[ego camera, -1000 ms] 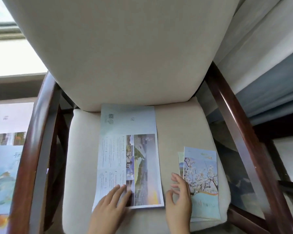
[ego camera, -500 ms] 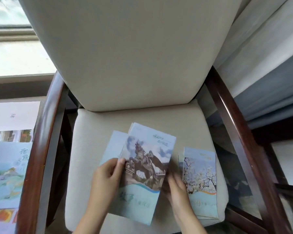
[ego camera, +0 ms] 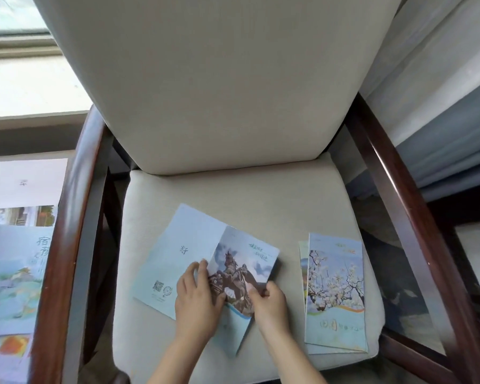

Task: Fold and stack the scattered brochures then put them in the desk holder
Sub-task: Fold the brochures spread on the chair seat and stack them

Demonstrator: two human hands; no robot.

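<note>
On the seat cushion (ego camera: 261, 195) of an armchair, the left hand (ego camera: 197, 297) lies back-up on a partly folded brochure (ego camera: 178, 253). Its fingertips reach the edge of the raised panel that bears a horse statue picture. Whether it grips that panel or only presses the paper down, I cannot tell. The right hand (ego camera: 270, 303) pinches the lower right edge of the same panel between thumb and curled fingers. The brochure's pale blue back panel, with a small QR code near its lower corner, lies flat on the cushion and is turned at an angle to the seat. Just to the right, apart from the hands, a stack of folded brochures (ego camera: 336, 289) rests near the cushion's right edge, topped by a cover of white blossom. Behind rises the beige backrest (ego camera: 219, 79), flanked by dark wooden armrests (ego camera: 67, 245). Beyond the left armrest, unfolded brochures (ego camera: 11, 273) lie spread on a surface beside the chair. A grey-blue curtain (ego camera: 455, 151) hangs at the right.
</note>
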